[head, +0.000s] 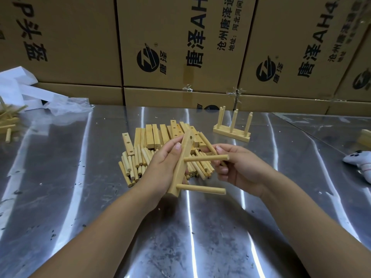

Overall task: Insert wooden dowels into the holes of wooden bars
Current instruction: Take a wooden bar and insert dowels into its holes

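My left hand (162,167) grips a wooden bar (181,167), held tilted above the steel table. Two dowels stick out of the bar to the right: a lower dowel (200,189) and a middle dowel (206,158). The bar's top hole (191,137) is empty. My right hand (239,167) holds a third, loose dowel (209,146), slanted toward that top hole. Behind my hands lies a pile of bars (160,136) with holes and a heap of loose dowels (136,165).
A finished bar with three upright dowels (232,127) stands at the back right. Cardboard boxes (180,47) wall off the far edge. White wrapping and plastic (40,97) and more sticks (8,121) lie at the left. A white game controller (359,163) rests at the right.
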